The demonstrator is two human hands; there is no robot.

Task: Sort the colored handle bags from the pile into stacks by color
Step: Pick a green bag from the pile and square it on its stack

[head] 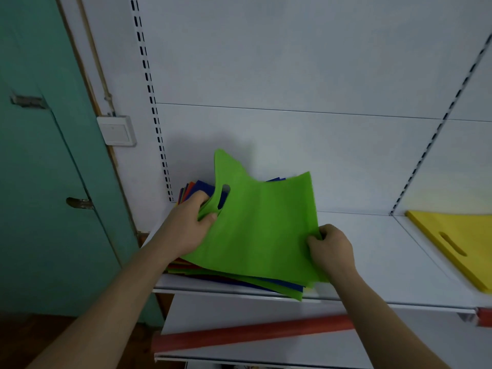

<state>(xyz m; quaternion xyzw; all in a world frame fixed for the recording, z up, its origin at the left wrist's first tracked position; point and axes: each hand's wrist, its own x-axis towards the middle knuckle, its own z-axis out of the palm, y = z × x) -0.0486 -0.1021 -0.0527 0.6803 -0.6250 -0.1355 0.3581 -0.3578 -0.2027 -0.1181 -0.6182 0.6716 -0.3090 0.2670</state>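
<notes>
Both hands, left [190, 225] & right [331, 247], pinch green bag [261, 225] atop pile [202, 272]; yellow stack [458, 241] right of pile; most unsorted.

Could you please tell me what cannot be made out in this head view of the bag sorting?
- Pile of bags: the green bag covers most of it, so count and full colour mix stay hidden.
- Yellow bag: cut off by the right edge; whether it lies on others is unclear.
- Left hand grip: fingers go behind the green bag's handle end, hidden.
- Right hand: fingertips are tucked under the bag's edge.
</notes>
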